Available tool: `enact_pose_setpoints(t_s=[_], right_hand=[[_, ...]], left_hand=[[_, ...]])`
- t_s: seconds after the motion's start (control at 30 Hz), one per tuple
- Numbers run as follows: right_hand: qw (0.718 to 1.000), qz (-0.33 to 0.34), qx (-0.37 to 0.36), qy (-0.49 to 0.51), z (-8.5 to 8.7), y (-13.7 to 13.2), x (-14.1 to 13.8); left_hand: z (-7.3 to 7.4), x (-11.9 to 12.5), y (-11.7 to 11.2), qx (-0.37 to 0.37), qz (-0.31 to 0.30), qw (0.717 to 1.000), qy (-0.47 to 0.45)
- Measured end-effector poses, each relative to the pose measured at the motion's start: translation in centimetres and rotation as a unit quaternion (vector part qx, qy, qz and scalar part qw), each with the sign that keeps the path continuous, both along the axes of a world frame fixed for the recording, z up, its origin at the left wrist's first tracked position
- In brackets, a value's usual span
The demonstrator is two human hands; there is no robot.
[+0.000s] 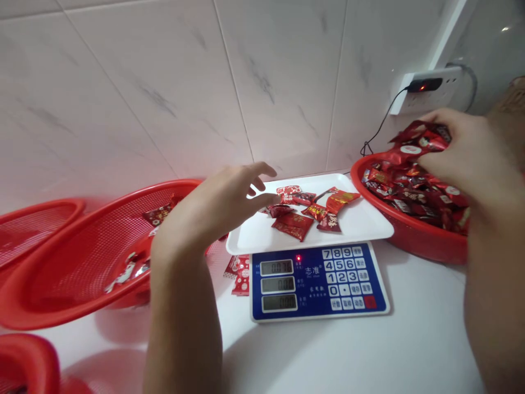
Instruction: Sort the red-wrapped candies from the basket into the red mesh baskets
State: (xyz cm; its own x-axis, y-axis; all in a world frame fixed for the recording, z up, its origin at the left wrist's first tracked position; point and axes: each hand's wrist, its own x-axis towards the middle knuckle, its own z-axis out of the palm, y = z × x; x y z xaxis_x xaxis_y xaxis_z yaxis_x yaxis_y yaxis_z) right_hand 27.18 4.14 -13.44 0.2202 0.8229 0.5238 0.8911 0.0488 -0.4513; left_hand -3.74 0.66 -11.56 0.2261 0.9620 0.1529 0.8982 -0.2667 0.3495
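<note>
My left hand hovers over the left edge of the white weighing tray, fingers apart and holding nothing. On that tray lie several red-wrapped candies. Beneath it sits a blue digital scale with a keypad and three small displays; the top one seems to read 0.076. At the right, my right hand grips a bunch of red candy packets above a red basket heaped with similar candies. Part of that basket is hidden behind my right hand and forearm.
A large red mesh basket with a few packets stands at the left, with other red baskets beside it. Candy packets lie on the white table by the scale. A cable runs from the wall socket down behind the right basket.
</note>
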Motion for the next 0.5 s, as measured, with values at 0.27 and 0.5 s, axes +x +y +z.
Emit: enact_pose_setpoints(t_s=[0.27, 0.5], right_hand=[[0.892, 0.289, -0.130, 0.322, -3.9, 1.0, -8.8], [0.896, 0.267, -0.124, 0.332, -4.1, 1.6, -8.3]], left_hand=[[-0.7, 0.9, 1.1, -0.018, -0.042, 0.999, 0.016], [-0.3, -0.3, 0.5, 0.006, -0.003, 1.000, 0.001]])
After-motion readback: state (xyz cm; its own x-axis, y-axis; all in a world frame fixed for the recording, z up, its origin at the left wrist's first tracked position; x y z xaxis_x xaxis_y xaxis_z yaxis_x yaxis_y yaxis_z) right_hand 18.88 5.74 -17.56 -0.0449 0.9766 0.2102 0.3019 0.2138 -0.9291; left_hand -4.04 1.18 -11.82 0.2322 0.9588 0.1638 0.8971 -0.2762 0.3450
